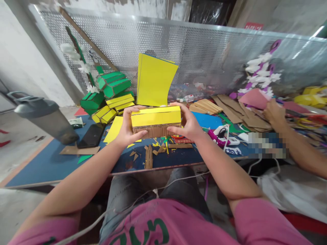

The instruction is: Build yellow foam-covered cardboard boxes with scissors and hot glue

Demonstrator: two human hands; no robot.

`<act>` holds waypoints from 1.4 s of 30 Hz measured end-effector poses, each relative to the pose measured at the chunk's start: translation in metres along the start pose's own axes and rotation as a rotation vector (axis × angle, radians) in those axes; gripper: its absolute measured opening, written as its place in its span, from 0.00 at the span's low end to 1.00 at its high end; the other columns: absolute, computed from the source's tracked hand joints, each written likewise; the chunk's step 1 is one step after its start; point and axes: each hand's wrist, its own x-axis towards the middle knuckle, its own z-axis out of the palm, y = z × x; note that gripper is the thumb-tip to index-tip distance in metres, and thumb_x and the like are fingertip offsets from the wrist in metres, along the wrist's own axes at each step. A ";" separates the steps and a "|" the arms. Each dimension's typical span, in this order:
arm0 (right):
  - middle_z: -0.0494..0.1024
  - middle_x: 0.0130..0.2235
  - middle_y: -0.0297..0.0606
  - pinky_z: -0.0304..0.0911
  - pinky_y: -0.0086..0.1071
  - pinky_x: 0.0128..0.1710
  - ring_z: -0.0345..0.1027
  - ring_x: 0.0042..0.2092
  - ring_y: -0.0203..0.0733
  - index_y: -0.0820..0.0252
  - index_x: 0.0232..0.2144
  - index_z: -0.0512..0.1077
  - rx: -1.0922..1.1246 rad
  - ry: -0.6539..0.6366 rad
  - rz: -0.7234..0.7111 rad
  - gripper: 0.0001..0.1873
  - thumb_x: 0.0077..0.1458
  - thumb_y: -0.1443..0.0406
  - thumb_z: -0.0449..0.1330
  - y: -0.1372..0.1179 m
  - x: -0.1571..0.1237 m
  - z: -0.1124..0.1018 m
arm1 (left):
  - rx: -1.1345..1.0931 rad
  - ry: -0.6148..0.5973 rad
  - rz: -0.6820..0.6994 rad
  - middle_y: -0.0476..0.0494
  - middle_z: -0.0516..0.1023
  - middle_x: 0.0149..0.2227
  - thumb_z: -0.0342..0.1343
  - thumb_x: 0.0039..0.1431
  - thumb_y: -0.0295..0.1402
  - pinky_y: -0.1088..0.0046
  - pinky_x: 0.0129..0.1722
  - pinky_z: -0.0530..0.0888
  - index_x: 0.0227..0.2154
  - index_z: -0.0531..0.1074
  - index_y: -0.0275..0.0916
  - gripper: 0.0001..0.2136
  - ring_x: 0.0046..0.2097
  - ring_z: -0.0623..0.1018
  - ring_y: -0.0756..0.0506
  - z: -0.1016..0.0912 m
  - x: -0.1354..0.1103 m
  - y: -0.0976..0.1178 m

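Between my two hands is a cardboard box covered with yellow paper, raised above the blue table. Its lower front side is bare brown cardboard. My left hand grips the left end, thumb along the front and fingers over the top. At the right end my right hand holds it the same way. Behind the box a yellow sheet stands upright, and another yellow sheet lies flat by my left hand. Yellow and brown scraps litter the tabletop below.
Green boxes and yellow boxes are piled back left. A phone and a tilted grey bottle are at the left. Cardboard strips and a power strip lie right. Another person's hand touches pink paper.
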 end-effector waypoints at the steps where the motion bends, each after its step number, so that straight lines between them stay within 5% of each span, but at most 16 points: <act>1: 0.79 0.68 0.43 0.80 0.59 0.68 0.72 0.72 0.70 0.40 0.68 0.70 0.005 0.003 0.006 0.52 0.46 0.45 0.85 0.000 0.000 0.000 | 0.001 -0.002 -0.008 0.35 0.73 0.69 0.79 0.59 0.54 0.41 0.74 0.71 0.66 0.63 0.53 0.41 0.72 0.75 0.30 0.000 0.000 0.001; 10: 0.78 0.69 0.41 0.78 0.58 0.70 0.75 0.70 0.67 0.41 0.65 0.72 0.033 0.002 0.032 0.50 0.44 0.46 0.87 0.010 0.010 -0.007 | -0.092 -0.058 -0.164 0.35 0.68 0.76 0.76 0.64 0.52 0.40 0.76 0.72 0.69 0.61 0.55 0.39 0.76 0.72 0.29 0.001 -0.001 -0.001; 16: 0.77 0.72 0.44 0.74 0.61 0.73 0.75 0.70 0.68 0.43 0.71 0.69 0.064 -0.034 0.057 0.57 0.44 0.43 0.87 0.035 0.035 -0.002 | 0.028 -0.001 -0.270 0.32 0.66 0.79 0.76 0.63 0.56 0.35 0.81 0.66 0.78 0.56 0.54 0.48 0.78 0.70 0.26 -0.002 -0.003 -0.013; 21: 0.73 0.77 0.44 0.64 0.63 0.81 0.68 0.77 0.69 0.41 0.76 0.64 0.062 -0.030 -0.005 0.63 0.46 0.43 0.86 0.063 0.035 0.006 | 0.091 -0.038 -0.300 0.33 0.68 0.78 0.75 0.64 0.54 0.37 0.83 0.62 0.78 0.59 0.52 0.46 0.79 0.69 0.27 -0.005 -0.003 -0.016; 24: 0.78 0.71 0.45 0.67 0.65 0.78 0.70 0.75 0.70 0.42 0.73 0.67 0.079 0.008 0.032 0.61 0.43 0.40 0.86 0.072 0.030 0.010 | 0.077 -0.055 -0.319 0.33 0.70 0.77 0.76 0.64 0.52 0.40 0.81 0.66 0.76 0.62 0.50 0.43 0.77 0.72 0.29 -0.004 -0.003 -0.017; 28: 0.82 0.66 0.44 0.74 0.65 0.72 0.74 0.71 0.69 0.42 0.66 0.70 0.128 0.027 0.083 0.59 0.36 0.37 0.87 0.072 0.028 0.012 | 0.069 -0.070 -0.357 0.33 0.70 0.76 0.75 0.64 0.53 0.40 0.79 0.69 0.75 0.63 0.50 0.43 0.76 0.75 0.29 -0.002 -0.007 -0.023; 34: 0.80 0.68 0.46 0.75 0.64 0.71 0.76 0.68 0.69 0.44 0.65 0.70 0.101 0.053 0.064 0.58 0.38 0.38 0.86 0.068 0.026 0.018 | 0.101 -0.047 -0.360 0.32 0.67 0.79 0.75 0.64 0.54 0.40 0.84 0.62 0.75 0.61 0.49 0.44 0.80 0.69 0.29 0.002 -0.010 -0.024; 42: 0.68 0.79 0.50 0.57 0.62 0.83 0.62 0.79 0.70 0.46 0.77 0.63 -0.078 0.149 -0.039 0.62 0.48 0.40 0.83 0.069 0.017 0.031 | 0.202 0.049 -0.391 0.31 0.64 0.81 0.80 0.57 0.55 0.35 0.84 0.59 0.76 0.60 0.50 0.50 0.82 0.66 0.25 0.015 -0.010 -0.013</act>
